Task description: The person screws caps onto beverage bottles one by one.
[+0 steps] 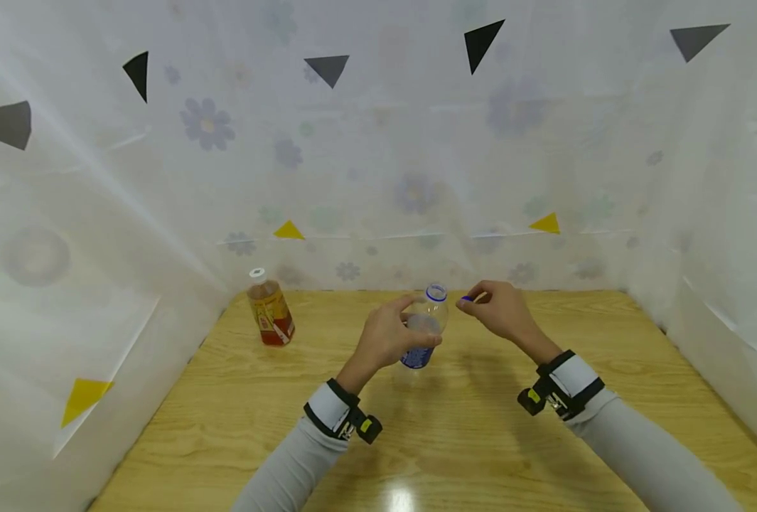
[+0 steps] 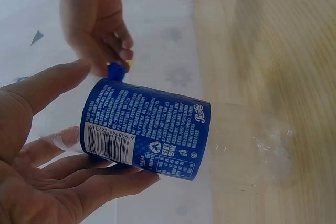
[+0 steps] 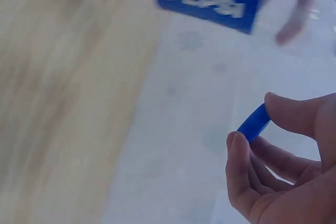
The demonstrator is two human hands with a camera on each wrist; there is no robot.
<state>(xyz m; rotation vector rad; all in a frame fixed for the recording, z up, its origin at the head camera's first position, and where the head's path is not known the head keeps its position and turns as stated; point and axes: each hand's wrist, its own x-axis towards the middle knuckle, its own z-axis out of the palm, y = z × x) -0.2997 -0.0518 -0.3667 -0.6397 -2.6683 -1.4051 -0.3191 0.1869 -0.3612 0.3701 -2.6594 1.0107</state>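
The bottle (image 2: 170,129) is held by the left grip (image 1: 387,333), the cap (image 3: 254,123) (blue) pinched by the right grip (image 1: 502,311) — capping or uncapping, seemingly; careful cap placement is called for.

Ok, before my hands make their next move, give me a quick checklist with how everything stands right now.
1. Left hand gripping the blue-labelled bottle: ok.
2. Blue cap pinched in the right hand: ok.
3. Cap over the bottle mouth, if you mean to close it: not ok, it is held off to the side and the mouth is open.
4. Bottle's base resting on the table: cannot tell.
5. Amber bottle out of the way: ok, it stands apart from both hands, white cap on.
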